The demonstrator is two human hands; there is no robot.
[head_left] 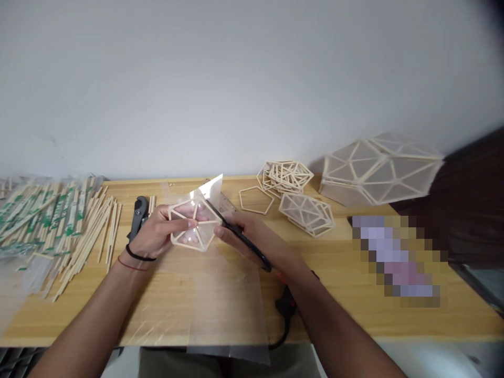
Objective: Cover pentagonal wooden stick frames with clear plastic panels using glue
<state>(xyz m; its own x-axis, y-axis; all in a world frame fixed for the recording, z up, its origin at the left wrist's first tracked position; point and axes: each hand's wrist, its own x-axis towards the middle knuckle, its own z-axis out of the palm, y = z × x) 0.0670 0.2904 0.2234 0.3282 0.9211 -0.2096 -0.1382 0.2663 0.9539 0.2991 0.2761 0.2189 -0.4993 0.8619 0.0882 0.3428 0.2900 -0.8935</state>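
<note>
1. Where the clear plastic sheet [220, 299] overhangs the near edge of the light wooden table [354, 294], it looks limp and slippery.
2. Right hand [252, 239] is closed on black-handled scissors [240, 236], blades at the frame's film.
3. Left hand [159, 231] pinches the small film-covered pentagon frame of pale wooden sticks [193, 226], held above the table; it looks light and fragile, best gripped by its sticks.
</note>
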